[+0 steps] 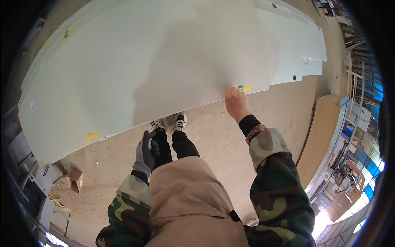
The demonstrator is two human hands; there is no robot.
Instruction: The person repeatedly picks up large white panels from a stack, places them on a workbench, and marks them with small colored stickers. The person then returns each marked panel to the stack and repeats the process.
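From my remote station I see a scuffed tan floor, a cardboard box at left, and, along the right, a long wood-toned block, racked strips and glaring white light.

You have moderate, diffuse light on the white panel, with a broad, soft-edged shadow across its middle, deepening beside your right hand. Glare washes out patches at your lower right; fisheye distortion bends straight edges toward a dark rim.
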